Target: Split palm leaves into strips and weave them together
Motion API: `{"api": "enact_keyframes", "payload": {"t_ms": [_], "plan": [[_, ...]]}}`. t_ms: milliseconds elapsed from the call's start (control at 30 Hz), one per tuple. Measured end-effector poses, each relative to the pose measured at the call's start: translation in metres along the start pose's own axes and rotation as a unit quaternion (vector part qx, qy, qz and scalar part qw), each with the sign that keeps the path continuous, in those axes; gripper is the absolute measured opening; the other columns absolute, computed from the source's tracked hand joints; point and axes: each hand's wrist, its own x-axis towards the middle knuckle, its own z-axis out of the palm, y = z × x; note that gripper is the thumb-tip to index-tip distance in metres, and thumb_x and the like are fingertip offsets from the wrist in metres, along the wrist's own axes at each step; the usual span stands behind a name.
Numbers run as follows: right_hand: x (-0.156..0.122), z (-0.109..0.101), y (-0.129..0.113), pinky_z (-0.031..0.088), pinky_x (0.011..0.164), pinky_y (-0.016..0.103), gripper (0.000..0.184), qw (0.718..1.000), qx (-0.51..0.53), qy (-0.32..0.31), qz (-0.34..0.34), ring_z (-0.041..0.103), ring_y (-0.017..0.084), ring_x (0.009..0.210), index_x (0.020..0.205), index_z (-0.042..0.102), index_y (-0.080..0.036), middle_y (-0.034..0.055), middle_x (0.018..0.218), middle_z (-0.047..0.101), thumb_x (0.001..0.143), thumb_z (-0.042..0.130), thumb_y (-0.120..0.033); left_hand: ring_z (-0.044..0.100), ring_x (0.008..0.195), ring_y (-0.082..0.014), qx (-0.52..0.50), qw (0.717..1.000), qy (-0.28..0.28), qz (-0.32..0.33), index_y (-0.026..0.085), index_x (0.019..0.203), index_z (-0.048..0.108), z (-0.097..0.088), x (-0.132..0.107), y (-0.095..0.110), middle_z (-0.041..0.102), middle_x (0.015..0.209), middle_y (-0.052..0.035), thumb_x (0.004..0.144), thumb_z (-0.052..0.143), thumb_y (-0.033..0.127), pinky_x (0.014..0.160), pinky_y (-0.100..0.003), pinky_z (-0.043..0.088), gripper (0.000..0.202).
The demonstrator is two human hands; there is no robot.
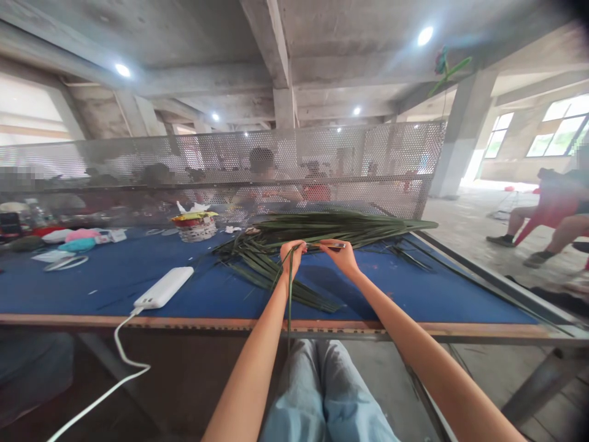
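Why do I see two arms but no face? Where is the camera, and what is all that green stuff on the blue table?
The camera sits on the person's head and looks forward and down, so you see only that person's own arms and their knees in jeans. There is just this one picture. The left hand and the right hand together pinch a long green leaf strip; its end hangs down past the table edge. Behind the hands lies a pile of long green leaves on the blue table. To the left lie a white power bank with its cable, and further back a small basket. Other people sit behind the mesh screen.
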Motion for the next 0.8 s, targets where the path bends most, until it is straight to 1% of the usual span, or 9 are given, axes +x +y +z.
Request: {"api": "enact_keyframes", "payload": {"t_ms": [200,367,533,800], "plan": [[0.002,-0.002,0.004,0.054,0.071,0.032,0.029,1.0,-0.019,0.006,-0.02,0.071,0.025,0.08,0.086,0.075,-0.017,0.009,0.083,0.075,0.072,0.069,-0.042,0.065,0.058,-0.0189,0.014,1.0,-0.007,0.008,0.015,0.07,0.072,0.001,-0.003,0.005,0.068,0.061,-0.0036,0.071,0.065,0.034,0.06,-0.029,0.051,0.02],[0.002,-0.003,0.003,0.054,0.07,0.031,0.027,1.0,-0.026,0.008,-0.015,0.071,0.024,0.078,0.085,0.074,-0.017,0.0086,0.082,0.075,0.072,0.068,-0.039,0.065,0.059,-0.0186,0.047,0.999,-0.019,0.012,0.015,0.069,0.071,0.0,-0.003,0.006,0.067,0.06,-0.0034,0.072,0.063,0.034,0.061,-0.028,0.05,0.021],[0.002,-0.003,0.004,0.054,0.071,0.032,0.024,0.999,-0.043,0.019,-0.025,0.071,0.025,0.08,0.084,0.075,-0.018,0.0087,0.081,0.074,0.073,0.067,-0.038,0.064,0.06,-0.0186,0.068,0.997,-0.029,0.028,0.016,0.069,0.07,0.0,-0.004,0.005,0.067,0.061,-0.0029,0.075,0.06,0.036,0.062,-0.028,0.048,0.023],[0.003,-0.001,0.007,0.055,0.073,0.033,0.023,0.998,-0.059,0.032,-0.021,0.07,0.025,0.082,0.082,0.074,-0.018,0.0081,0.08,0.074,0.072,0.067,-0.038,0.064,0.062,-0.0182,0.125,0.99,-0.045,0.045,0.016,0.069,0.07,-0.002,-0.007,0.012,0.066,0.061,-0.0014,0.077,0.057,0.037,0.064,-0.026,0.045,0.026]]}}
